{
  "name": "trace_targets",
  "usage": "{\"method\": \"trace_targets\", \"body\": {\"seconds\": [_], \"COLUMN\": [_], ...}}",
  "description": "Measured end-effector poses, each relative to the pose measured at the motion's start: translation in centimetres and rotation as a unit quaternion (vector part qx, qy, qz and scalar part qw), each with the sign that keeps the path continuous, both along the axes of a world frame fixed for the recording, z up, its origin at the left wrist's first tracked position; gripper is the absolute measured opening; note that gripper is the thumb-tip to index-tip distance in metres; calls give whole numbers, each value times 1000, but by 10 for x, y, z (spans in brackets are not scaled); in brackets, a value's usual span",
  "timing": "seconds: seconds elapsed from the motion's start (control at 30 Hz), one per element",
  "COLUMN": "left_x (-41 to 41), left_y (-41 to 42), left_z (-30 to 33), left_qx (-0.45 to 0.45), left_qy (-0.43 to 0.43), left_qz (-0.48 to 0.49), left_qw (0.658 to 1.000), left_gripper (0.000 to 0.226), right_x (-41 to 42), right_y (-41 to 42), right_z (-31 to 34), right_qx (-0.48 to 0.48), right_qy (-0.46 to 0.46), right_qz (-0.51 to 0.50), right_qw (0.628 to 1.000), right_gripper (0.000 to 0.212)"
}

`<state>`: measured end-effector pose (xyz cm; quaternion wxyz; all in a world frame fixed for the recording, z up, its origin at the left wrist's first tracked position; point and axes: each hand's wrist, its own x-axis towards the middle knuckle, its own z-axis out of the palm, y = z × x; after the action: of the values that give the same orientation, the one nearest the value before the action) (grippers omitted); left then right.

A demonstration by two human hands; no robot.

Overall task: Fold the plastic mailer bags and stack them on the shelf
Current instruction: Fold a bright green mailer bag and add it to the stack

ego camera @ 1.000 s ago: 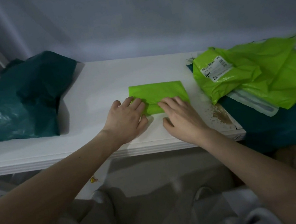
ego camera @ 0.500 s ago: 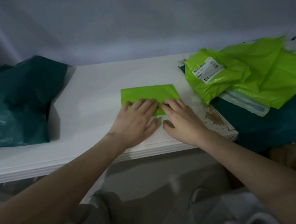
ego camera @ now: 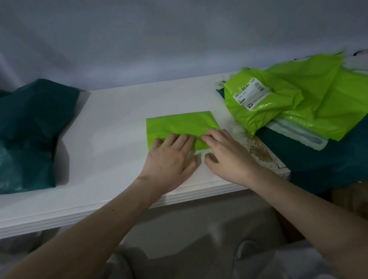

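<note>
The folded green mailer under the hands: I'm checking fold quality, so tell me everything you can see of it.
The folded green mailer is bright lime, smooth plastic, folded into a flat, wide rectangle with crisp far corners. It lies flat on the white shelf, midway along it, apart from the loose green bags to its right. The left hand and right hand press fingertips on its near edge, hiding that edge. No label shows.

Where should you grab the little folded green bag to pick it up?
Probably by its right short edge, coming in from the right. The folded green bag lies flat on the white shelf. Both the left hand and right hand press on its near edge, so that side is covered.
</note>
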<state>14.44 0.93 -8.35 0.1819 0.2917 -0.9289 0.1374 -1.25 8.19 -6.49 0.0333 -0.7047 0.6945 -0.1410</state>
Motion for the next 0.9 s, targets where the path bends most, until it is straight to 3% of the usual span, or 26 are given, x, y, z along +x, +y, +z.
{"method": "trace_targets", "body": {"seconds": [0.23, 0.5, 0.73, 0.9], "left_x": [-4, 1, 13, 25], "left_y": [-1, -2, -9, -16], "left_z": [2, 6, 13, 18], "left_qx": [-8, 18, 88, 126], "left_qy": [-16, -22, -17, -17], "left_qz": [28, 46, 78, 100], "left_qw": [999, 999, 993, 987], "left_gripper": [53, 50, 47, 58], "right_x": [-4, -9, -7, 0], "right_y": [1, 1, -2, -18], "right_z": [-1, 2, 5, 11], "right_qx": [39, 64, 51, 5], "right_qy": [-13, 47, -32, -104], "right_qz": [-31, -39, -82, -65], "right_qw": [999, 996, 995, 992], "right_gripper": [42, 40, 33, 47]}}
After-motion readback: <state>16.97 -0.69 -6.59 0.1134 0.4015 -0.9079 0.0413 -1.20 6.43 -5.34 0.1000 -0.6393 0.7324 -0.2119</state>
